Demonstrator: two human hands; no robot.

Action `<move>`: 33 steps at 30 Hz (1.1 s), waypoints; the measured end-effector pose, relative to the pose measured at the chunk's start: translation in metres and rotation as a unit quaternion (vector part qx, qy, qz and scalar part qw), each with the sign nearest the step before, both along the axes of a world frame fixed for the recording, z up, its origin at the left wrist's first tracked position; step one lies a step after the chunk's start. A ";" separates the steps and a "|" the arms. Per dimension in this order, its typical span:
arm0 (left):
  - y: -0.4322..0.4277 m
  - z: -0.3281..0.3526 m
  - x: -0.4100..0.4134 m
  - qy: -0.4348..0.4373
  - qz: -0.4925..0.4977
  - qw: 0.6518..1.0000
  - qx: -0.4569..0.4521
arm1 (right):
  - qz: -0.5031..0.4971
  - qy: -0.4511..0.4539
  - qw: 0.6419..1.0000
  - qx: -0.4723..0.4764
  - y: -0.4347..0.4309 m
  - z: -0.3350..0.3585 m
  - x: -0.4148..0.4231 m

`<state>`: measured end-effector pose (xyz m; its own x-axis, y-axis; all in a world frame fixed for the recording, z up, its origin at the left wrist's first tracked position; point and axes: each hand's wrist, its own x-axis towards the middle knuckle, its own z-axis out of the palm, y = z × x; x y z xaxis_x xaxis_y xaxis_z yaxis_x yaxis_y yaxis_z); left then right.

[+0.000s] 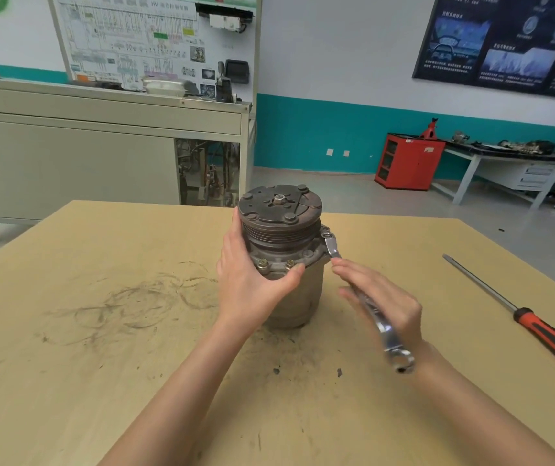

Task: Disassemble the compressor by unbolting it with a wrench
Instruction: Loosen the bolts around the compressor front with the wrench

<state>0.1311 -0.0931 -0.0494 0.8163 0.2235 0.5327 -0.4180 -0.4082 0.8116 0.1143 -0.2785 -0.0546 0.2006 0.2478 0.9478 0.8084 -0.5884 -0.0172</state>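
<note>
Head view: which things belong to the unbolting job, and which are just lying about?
In the job: compressor, gripped by the left hand; wrench, held in the right hand, its far end at a flange bolt.
Lying about: screwdriver on the table to the right; red cabinet and workbench far behind.

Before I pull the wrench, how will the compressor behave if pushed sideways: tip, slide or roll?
Probably heavy: the compressor is a metal body with a thick pulley. It stands on end on the table, so it may tip or twist without the left hand bracing it. On its side it would likely roll.
</note>
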 end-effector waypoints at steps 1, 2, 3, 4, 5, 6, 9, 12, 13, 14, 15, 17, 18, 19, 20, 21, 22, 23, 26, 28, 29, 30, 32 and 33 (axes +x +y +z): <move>0.000 0.000 0.001 0.001 -0.001 1.000 -0.001 | 0.063 0.100 0.987 0.113 0.002 -0.004 -0.004; 0.001 -0.001 0.001 0.001 -0.004 1.000 -0.002 | 0.138 0.207 0.936 0.247 0.006 -0.005 -0.006; 0.001 -0.001 0.001 0.000 -0.007 1.000 -0.003 | 0.209 0.289 0.856 0.374 0.009 -0.005 -0.006; 0.001 -0.001 0.001 0.000 -0.009 1.000 -0.003 | 0.261 0.342 0.768 0.475 0.010 -0.002 -0.001; 0.001 -0.002 0.002 0.000 -0.009 1.000 -0.002 | 0.294 0.379 0.694 0.537 0.009 0.002 0.008; 0.001 -0.002 0.002 0.000 -0.010 1.000 -0.002 | 0.313 0.410 0.644 0.565 0.005 0.008 0.017; 0.002 -0.002 0.002 0.001 -0.010 1.000 -0.004 | 0.353 0.495 0.578 0.544 -0.006 0.029 0.051; 0.001 -0.003 0.003 -0.001 -0.010 1.000 -0.001 | 0.358 0.578 0.570 0.462 -0.010 0.047 0.081; 0.001 -0.003 0.003 -0.002 -0.009 1.000 0.000 | 0.352 0.601 0.574 0.430 -0.011 0.052 0.089; 0.001 -0.003 0.003 -0.003 -0.010 1.000 0.000 | 0.348 0.620 0.578 0.401 -0.010 0.056 0.096; 0.001 -0.002 0.003 -0.005 -0.011 1.000 -0.001 | 0.347 0.632 0.580 0.379 -0.009 0.059 0.101; 0.001 -0.002 0.003 -0.006 -0.012 1.000 -0.004 | 0.350 0.639 0.581 0.364 -0.009 0.062 0.107; 0.001 -0.003 0.003 -0.005 -0.011 1.000 -0.004 | 0.354 0.630 0.585 0.368 -0.010 0.062 0.107; 0.001 -0.003 0.003 -0.004 -0.009 1.000 -0.003 | 0.358 0.616 0.593 0.375 -0.010 0.061 0.104; 0.002 -0.003 0.003 -0.004 -0.008 1.000 -0.002 | 0.360 0.597 0.603 0.387 -0.011 0.061 0.100; 0.002 -0.003 0.003 -0.003 -0.009 1.000 -0.001 | 0.360 0.572 0.614 0.407 -0.012 0.062 0.095; 0.002 -0.003 0.003 -0.002 -0.010 1.000 -0.001 | 0.359 0.541 0.623 0.436 -0.013 0.064 0.089; 0.002 -0.003 0.003 -0.001 -0.011 1.000 -0.002 | 0.355 0.506 0.634 0.465 -0.014 0.067 0.082; 0.002 -0.004 0.004 0.001 -0.013 1.000 0.000 | 0.266 0.384 0.755 0.459 -0.016 0.074 0.052; 0.002 -0.004 0.004 0.002 -0.012 1.000 0.001 | 0.175 0.249 0.889 0.343 -0.012 0.070 0.027; 0.002 -0.004 0.004 0.000 -0.010 1.000 0.002 | 0.138 0.162 0.945 0.247 -0.009 0.064 0.015; 0.001 -0.004 0.003 -0.002 -0.008 1.000 0.003 | 0.088 0.069 0.985 0.131 -0.005 0.056 0.006; 0.001 -0.004 0.003 -0.003 -0.007 1.000 0.002 | -0.016 -0.095 0.993 -0.067 0.003 0.037 -0.004; 0.001 -0.004 0.003 -0.003 -0.008 1.000 0.001 | -0.042 -0.123 0.986 -0.108 0.007 0.029 -0.005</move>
<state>0.1342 -0.0918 -0.0530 0.8164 0.2085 0.5385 -0.4300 -0.4029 0.8079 0.1093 -0.2711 -0.0260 -0.0007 0.4416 0.8972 0.7201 -0.6223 0.3069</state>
